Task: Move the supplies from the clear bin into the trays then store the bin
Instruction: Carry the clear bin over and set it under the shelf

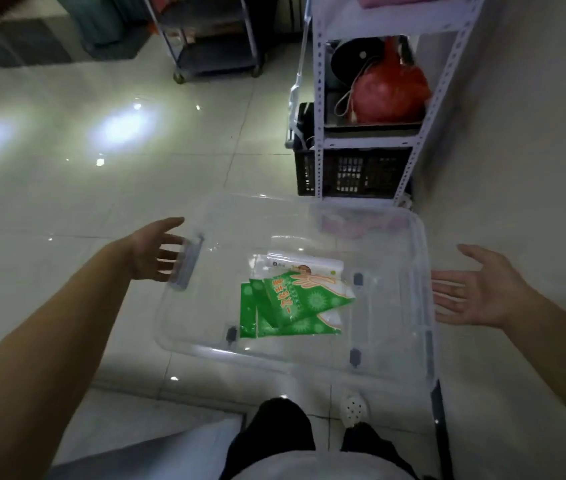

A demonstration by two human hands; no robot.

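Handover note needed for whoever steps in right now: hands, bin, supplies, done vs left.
Left hand: open, fingers spread at the grey handle on the clear bin's left side; contact unclear.
Right hand: open, palm up, just off the bin's right edge, holding nothing.
Clear bin: on the tiled floor in front of the white shelf rack.
Supplies: green packets and a white pack lie inside the bin.
Done: nothing visibly moved. No trays in view.
Left: empty supplies into trays, then store the bin.
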